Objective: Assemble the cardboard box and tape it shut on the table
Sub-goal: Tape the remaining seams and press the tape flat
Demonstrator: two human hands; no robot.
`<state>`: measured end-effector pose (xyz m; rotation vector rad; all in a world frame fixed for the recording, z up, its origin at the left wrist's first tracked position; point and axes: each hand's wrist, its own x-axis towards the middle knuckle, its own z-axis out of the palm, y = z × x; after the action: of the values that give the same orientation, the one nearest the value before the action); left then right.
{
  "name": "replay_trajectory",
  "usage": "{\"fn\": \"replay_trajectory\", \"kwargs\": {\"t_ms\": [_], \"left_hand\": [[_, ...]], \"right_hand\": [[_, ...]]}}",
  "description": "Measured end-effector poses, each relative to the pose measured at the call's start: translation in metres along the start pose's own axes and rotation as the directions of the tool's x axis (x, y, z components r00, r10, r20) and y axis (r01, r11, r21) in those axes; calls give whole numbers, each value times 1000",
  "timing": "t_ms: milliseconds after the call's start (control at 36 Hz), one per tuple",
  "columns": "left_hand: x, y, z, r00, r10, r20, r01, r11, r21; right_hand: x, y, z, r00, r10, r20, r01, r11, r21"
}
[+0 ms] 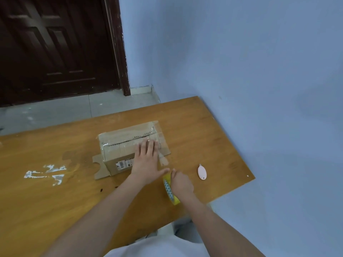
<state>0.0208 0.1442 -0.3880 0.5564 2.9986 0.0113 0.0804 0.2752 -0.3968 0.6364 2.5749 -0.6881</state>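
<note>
My left hand [146, 160] lies flat, pressing tape onto the box [130, 145]; my right hand [181, 182], at four o'clock, grips the tape roll [169, 191]. I should pull taut and smooth outward.

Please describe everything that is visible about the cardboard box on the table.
The cardboard box is brown, small and rectangular, and lies closed on the wooden table. Clear glossy tape covers its top, where a dark jagged seam runs lengthwise. A white label with a barcode sits on its near side. Loose flaps lie flat on the table at its left and right ends. The left hand presses flat on its top, near the right end. A clear strip of tape runs from there toward the tape roll.
</note>
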Motion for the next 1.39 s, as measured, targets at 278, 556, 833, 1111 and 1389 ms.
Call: {"fn": "replay_trajectory", "kwargs": {"t_ms": [278, 556, 833, 1111, 1389], "left_hand": [[3, 5, 3, 996, -25, 82, 20, 998, 68], [4, 1, 4, 997, -34, 73, 30, 998, 61], [5, 2, -1, 990, -53, 128, 41, 995, 90], [3, 4, -8, 989, -44, 143, 34, 997, 70], [2, 4, -7, 985, -58, 165, 47, 997, 68]], "right_hand": [[-5, 8, 9, 999, -42, 19, 39, 992, 123], [-12, 7, 17, 996, -9, 90, -18, 953, 304], [20, 38, -17, 996, 74, -57, -52, 947, 317], [70, 95, -30, 976, 182, -117, -192, 978, -80], [74, 74, -36, 988, -22, -153, 42, 991, 125]]}}
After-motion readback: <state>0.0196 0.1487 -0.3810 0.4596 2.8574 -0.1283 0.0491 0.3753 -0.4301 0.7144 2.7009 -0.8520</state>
